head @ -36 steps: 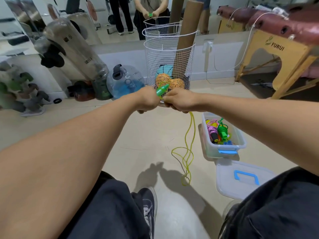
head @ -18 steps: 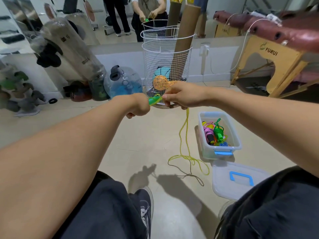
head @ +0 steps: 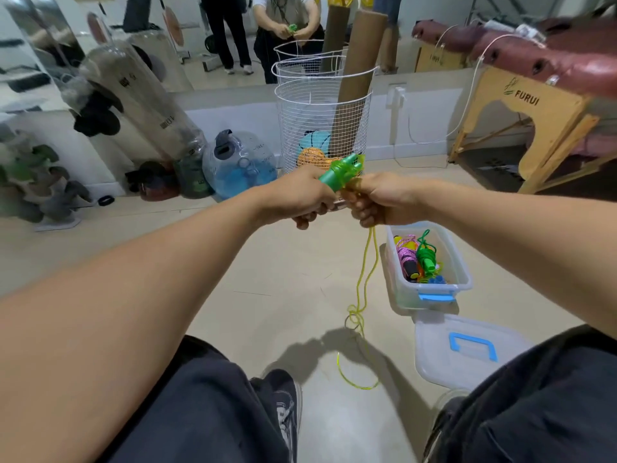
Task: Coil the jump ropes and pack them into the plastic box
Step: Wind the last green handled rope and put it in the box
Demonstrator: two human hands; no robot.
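Head view: both hands on the green jump rope handles

At frame centre, the left hand is curled tight around the green handles, which project up and to the right out of the fist. The right hand sits just beside it, fingers curled, pinching the yellow-green rope where it leaves the handles. The rope hangs straight down from the right hand and ends in a loose loop on the floor at lower centre. The plastic box stands on the floor at centre right, lid off, holding coiled ropes in pink, green and blue. The lid lies flat directly below the box.
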